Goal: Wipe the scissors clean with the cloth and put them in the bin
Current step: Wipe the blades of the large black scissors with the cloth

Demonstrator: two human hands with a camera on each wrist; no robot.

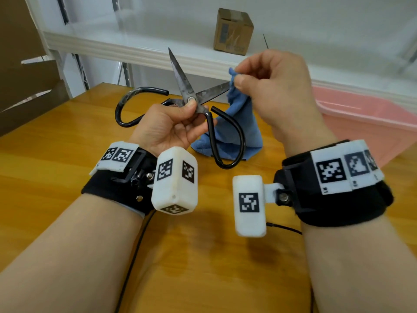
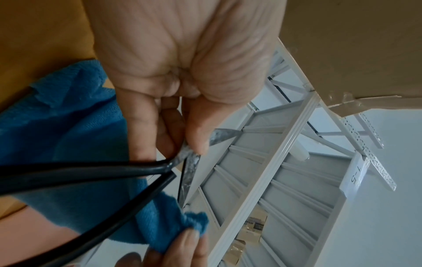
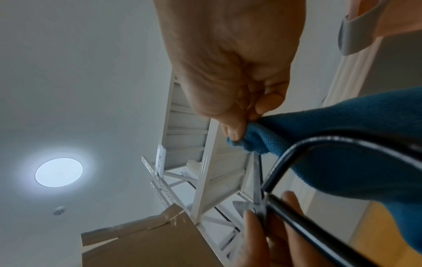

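2 hands are up over the wooden table [image 1: 67, 168]. The left hand [image 1: 168, 128] pinches the scissors [image 1: 191, 98] at the pivot, thumb on the rivet and fingers curled behind it, so the grip is clamped on the metal. The scissors stand spread apart: 1 stained blade points up and far, the other points right toward the cloth [image 1: 234, 123]. The 2 big black handle loops hang out either way, 1 to the left over the table, 1 down and near, in front of the cloth.

The right hand [image 1: 275, 86] pinches the blue cloth at its top corner between thumb and forefinger, tight on the fabric. That pinch sits at the tip of the right-pointing blade. In the right wrist view the fingertips [image 3: 235, 133] bunch the cloth just above the blade. The rest of the cloth drapes down to the table, its lower folds resting there.

The pink bin [image 1: 365, 114] sits at the right of the table, apart from the scissors. 1 small cardboard box [image 1: 233, 31] stands on the white shelf [image 1: 112, 44] at the far side.
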